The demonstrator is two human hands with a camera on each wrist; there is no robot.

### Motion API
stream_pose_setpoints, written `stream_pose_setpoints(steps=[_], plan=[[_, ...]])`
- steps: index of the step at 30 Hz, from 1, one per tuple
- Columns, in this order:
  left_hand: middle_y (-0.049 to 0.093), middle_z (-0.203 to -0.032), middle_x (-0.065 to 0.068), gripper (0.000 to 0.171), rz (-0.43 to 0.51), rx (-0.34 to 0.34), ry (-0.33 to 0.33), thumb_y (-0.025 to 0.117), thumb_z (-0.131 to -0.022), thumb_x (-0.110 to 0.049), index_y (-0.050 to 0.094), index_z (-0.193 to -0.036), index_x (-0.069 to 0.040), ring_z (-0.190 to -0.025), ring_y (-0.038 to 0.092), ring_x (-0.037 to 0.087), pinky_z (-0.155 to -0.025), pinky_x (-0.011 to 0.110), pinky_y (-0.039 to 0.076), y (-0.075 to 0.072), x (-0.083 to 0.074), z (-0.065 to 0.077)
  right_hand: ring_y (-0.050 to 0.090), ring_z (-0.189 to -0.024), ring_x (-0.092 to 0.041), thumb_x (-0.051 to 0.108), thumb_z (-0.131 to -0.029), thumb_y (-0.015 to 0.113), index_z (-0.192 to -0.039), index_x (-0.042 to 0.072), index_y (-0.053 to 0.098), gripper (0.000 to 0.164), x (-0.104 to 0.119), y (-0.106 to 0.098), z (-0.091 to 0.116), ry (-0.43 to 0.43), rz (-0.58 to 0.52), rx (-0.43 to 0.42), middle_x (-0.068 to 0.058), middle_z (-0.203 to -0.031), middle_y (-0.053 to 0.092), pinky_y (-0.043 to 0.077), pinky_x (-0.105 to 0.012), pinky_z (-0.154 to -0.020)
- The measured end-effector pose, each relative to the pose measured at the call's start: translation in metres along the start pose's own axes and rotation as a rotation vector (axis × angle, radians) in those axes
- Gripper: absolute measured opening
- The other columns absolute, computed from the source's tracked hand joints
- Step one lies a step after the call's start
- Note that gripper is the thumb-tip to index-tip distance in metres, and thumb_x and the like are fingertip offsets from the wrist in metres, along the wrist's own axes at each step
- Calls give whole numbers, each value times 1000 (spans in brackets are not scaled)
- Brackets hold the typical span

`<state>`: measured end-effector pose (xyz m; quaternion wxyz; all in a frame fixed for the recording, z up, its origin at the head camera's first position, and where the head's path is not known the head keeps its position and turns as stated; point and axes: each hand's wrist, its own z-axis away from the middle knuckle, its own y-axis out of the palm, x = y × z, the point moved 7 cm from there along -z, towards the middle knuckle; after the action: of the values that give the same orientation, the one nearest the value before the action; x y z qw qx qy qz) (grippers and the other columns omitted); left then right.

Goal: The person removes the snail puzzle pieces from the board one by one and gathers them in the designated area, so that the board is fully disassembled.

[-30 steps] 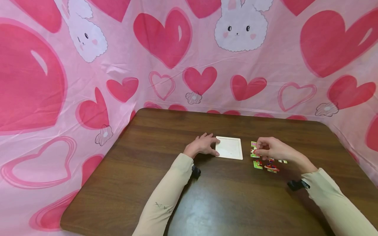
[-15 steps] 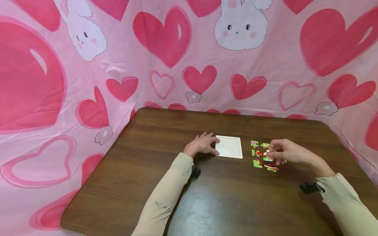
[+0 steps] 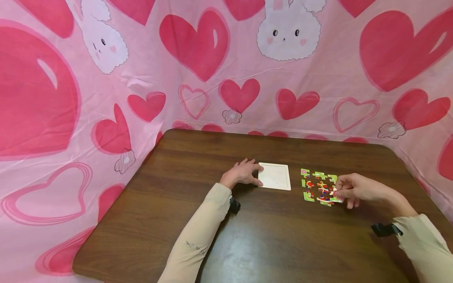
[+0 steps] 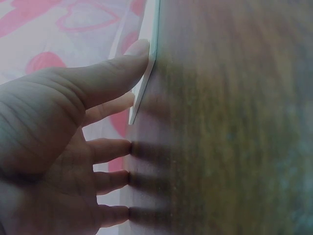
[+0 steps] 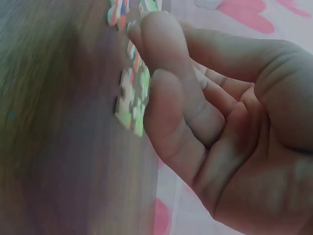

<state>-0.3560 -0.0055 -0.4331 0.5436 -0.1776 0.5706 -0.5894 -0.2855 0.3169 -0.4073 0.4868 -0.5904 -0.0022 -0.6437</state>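
Observation:
In the head view my left hand [image 3: 242,173] rests at the left edge of the square white puzzle tray [image 3: 275,177], fingers spread. The left wrist view shows the thumb [image 4: 134,56] on the tray's rim [image 4: 146,73] and other fingertips on the table. My right hand [image 3: 357,190] pinches a small puzzle piece [image 3: 334,192] at the right side of the loose pieces, thumb and index together and the other fingers curled. Green, red and white jigsaw pieces [image 3: 321,186] lie in loose rows. In the right wrist view, fingers [image 5: 168,54] hide most of the pinched piece.
The brown wooden table [image 3: 230,243] has rounded corners. A pink cloth [image 3: 247,67] with hearts and rabbits hangs behind it and at its sides. A strip of bare table separates the tray from the pieces.
My right hand has moved rightward and slightly nearer across the pieces, uncovering those at the left and middle. The left hand and tray stay in place.

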Motion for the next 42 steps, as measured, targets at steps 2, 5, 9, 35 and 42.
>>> stream_pose_setpoints(steps=[2, 5, 9, 35, 42], plan=[[21, -165, 5, 65, 5, -1, -1, 72, -86, -47, 49, -144, -31, -154, 11, 30, -123, 55, 10, 0, 0, 0, 67, -56, -20, 17, -96, 62, -96, -3, 54, 22, -5, 1, 1, 12, -15, 19, -13, -77, 68, 54, -36, -47], [21, -165, 5, 65, 9, -1, 1, 72, -86, -46, 49, -144, -31, -154, 11, 30, -123, 55, 10, 0, 0, 1, 67, -54, -20, 17, -97, 62, -95, -3, 54, 22, -11, 2, 4, 27, -24, 36, -11, -75, 67, 53, -36, -45], [21, -165, 5, 65, 10, -3, 2, 72, -86, -46, 49, -144, -31, -154, 11, 30, -123, 55, 10, 0, 0, 1, 67, -54, -20, 18, -97, 62, -93, -3, 54, 23, -19, 4, 5, 46, -29, 49, -9, -74, 67, 52, -35, -44], [30, -162, 6, 65, -8, -14, 75, 70, -88, -46, 47, -146, -27, -152, 18, 32, -121, 57, 16, -3, -1, 0, 62, -52, -18, 21, -96, 63, -87, 4, 55, 21, -11, 4, 5, 131, 148, -42, -6, -68, 61, 52, -33, -45], [45, -153, 4, 63, -13, -31, 156, 64, -93, -44, 46, -147, -17, -144, 39, 21, -118, 40, 33, -21, 8, 10, 57, -58, -11, 27, -99, 59, -92, 9, 62, 19, 13, -38, -10, 40, 398, -376, -1, -70, 63, 48, -26, -52]])
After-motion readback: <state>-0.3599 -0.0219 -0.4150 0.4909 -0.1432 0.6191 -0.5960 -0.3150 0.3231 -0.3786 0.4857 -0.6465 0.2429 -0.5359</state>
